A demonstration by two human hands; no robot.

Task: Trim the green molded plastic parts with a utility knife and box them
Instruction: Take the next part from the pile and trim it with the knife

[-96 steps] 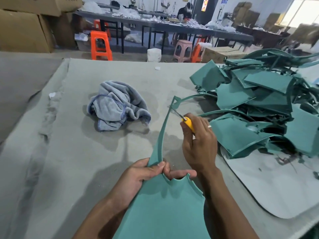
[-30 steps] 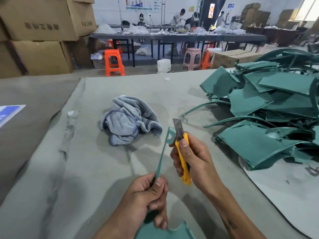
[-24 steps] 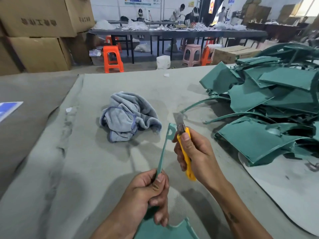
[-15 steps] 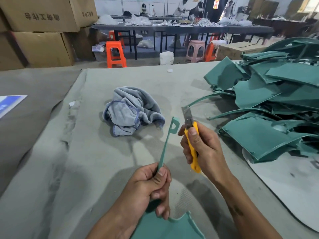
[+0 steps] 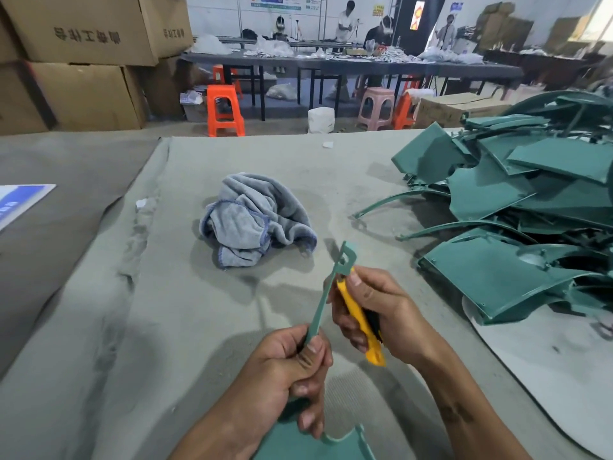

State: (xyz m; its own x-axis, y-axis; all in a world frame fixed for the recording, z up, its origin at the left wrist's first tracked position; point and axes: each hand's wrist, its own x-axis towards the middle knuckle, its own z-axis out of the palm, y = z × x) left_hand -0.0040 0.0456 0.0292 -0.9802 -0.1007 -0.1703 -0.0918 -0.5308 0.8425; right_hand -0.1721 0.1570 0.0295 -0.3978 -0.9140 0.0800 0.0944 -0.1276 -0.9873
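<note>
Pinching the green part's (image 5: 320,302) thin upright strip, the left hand (image 5: 285,370) steadies it above the desk (image 5: 132,327); the right hand (image 5: 374,310) grips the utility knife (image 5: 360,322) against the strip's edge, the towel (image 5: 255,219) well apart.

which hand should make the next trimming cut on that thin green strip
Right, most likely. The right hand already grips the yellow utility knife, its tip against the looped end of the green part. The left hand is busy pinching the strip lower down.
</note>
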